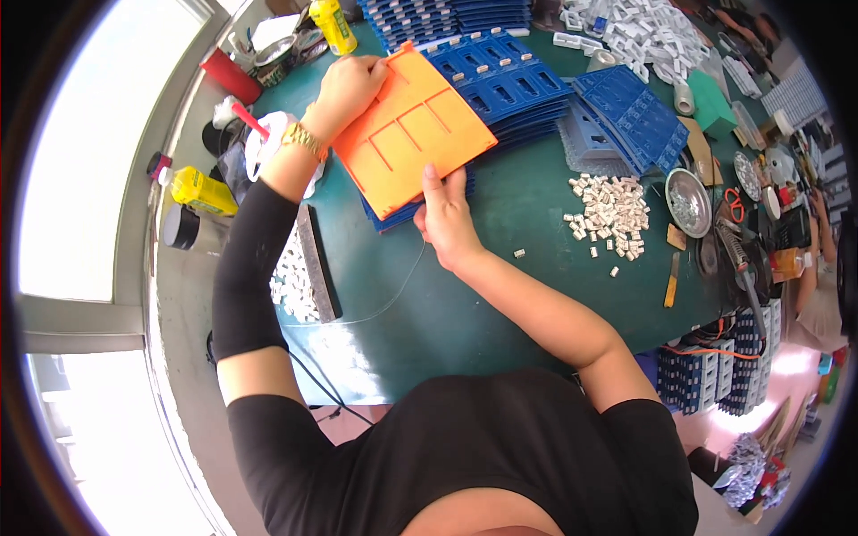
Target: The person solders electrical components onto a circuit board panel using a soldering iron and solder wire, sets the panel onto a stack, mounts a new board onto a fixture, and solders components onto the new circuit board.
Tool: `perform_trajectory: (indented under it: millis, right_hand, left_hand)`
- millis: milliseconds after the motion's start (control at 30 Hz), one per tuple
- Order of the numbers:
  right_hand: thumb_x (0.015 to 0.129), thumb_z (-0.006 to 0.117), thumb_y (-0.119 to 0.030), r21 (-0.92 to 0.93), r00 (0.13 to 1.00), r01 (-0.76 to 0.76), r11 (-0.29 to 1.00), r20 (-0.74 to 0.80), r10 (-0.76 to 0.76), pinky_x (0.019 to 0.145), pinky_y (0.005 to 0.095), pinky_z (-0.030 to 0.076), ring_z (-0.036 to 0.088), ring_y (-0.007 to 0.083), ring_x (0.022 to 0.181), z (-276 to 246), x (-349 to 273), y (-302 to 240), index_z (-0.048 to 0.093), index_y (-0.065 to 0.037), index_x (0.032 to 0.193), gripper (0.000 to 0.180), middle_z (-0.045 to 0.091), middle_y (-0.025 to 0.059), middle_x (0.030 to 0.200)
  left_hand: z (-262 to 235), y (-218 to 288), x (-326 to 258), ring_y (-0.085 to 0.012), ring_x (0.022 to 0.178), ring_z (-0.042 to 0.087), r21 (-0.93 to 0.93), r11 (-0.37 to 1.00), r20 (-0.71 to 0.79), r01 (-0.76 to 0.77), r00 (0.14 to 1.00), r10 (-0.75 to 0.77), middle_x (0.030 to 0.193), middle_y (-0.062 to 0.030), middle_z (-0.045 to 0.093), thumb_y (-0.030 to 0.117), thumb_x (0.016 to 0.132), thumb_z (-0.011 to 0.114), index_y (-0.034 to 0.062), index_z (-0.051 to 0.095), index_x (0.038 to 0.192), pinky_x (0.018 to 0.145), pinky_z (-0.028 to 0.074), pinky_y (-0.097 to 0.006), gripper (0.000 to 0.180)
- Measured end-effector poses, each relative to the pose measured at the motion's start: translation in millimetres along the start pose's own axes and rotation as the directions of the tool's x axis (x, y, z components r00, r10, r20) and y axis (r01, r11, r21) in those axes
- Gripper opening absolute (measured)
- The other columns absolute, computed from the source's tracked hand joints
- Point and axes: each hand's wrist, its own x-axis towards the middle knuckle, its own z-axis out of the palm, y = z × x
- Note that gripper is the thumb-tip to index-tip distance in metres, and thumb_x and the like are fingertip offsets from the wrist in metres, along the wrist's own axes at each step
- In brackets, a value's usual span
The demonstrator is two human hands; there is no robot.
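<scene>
Between my two hands is a flat orange plastic plate (411,134) with raised ribs, tilted above the table. My left hand (355,89) grips its upper left edge, fingers curled over the rim. My right hand (447,219) pinches the near edge, thumb on top and fingers beneath. Partly hidden under the plate are blue plastic panels (382,216). Just beyond it stands a stack of blue slotted trays (500,85), small white pieces on the top one. A heap of small white parts (612,210) lies to the right of my right hand.
More blue panels (630,116) lean at the right, beside a round metal dish (688,203) and orange scissors (735,205). A dark bar (318,263) borders loose white bits at the left. White plastic housings (643,36) pile up at the back. Yellow bottles (201,190) stand along the left.
</scene>
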Motion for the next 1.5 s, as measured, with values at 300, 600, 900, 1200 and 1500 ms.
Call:
perform_trajectory:
  millis: [300,600,900,1200,1500]
  right_hand:
    - [0.102,0.043,-0.032,-0.082,0.999,0.043,0.996,0.013,-0.042,0.038,0.0180,0.031,0.044,0.0051,0.048,-85,-86,-82,0.040,-0.012,0.128,0.033,0.057,0.0016,0.084]
    - [0.097,0.056,-0.025,-0.652,0.828,0.558,0.514,0.394,-0.399,0.056,0.0273,0.049,0.059,0.0131,0.063,-194,-117,-101,0.049,-0.003,0.119,0.032,0.063,0.0073,0.095]
    - [0.074,0.069,-0.011,-0.335,0.290,0.853,-0.400,0.942,-0.170,0.051,0.0279,0.049,0.060,0.0179,0.060,-238,-95,-111,0.060,-0.014,0.115,0.042,0.063,0.0129,0.115]
    - [0.072,0.066,-0.012,-0.264,0.282,0.835,-0.484,0.959,-0.036,0.052,0.0273,0.046,0.056,0.0160,0.060,-245,-90,-100,0.063,-0.014,0.116,0.043,0.061,0.0142,0.118]
    - [0.074,0.065,-0.012,-0.218,0.274,0.858,-0.466,0.960,0.055,0.052,0.0263,0.046,0.056,0.0137,0.062,-248,-89,-101,0.063,-0.014,0.115,0.041,0.060,0.0101,0.113]
  left_hand:
    - [-41,91,-63,-0.0273,0.091,0.066,-0.640,0.473,0.579,0.605,0.785,-0.221,0.097,-0.0169,0.068,0.013,0.095,0.046,-0.0053,0.062,0.104,0.080,0.053,-0.038,0.026]
    - [-26,147,-194,-0.0163,0.105,0.059,-0.903,0.200,0.380,0.381,0.924,-0.048,0.113,-0.0052,0.061,0.004,0.095,0.053,0.0016,0.053,0.117,0.091,0.049,-0.035,0.022]
    - [-2,145,-260,-0.0295,0.108,0.060,-0.272,0.465,-0.154,-0.843,0.515,0.843,0.115,-0.0113,0.061,0.009,0.082,0.063,0.0034,0.062,0.110,0.093,0.049,-0.045,0.029]
    - [19,140,-277,-0.0261,0.106,0.064,-0.118,0.494,-0.102,-0.862,0.505,0.857,0.116,-0.0046,0.065,0.015,0.084,0.061,0.0115,0.065,0.111,0.088,0.052,-0.038,0.028]
    - [17,142,-278,-0.0283,0.116,0.058,-0.287,0.537,0.038,-0.793,0.551,0.834,0.128,-0.0068,0.060,0.014,0.083,0.059,0.0106,0.062,0.120,0.093,0.047,-0.043,0.037]
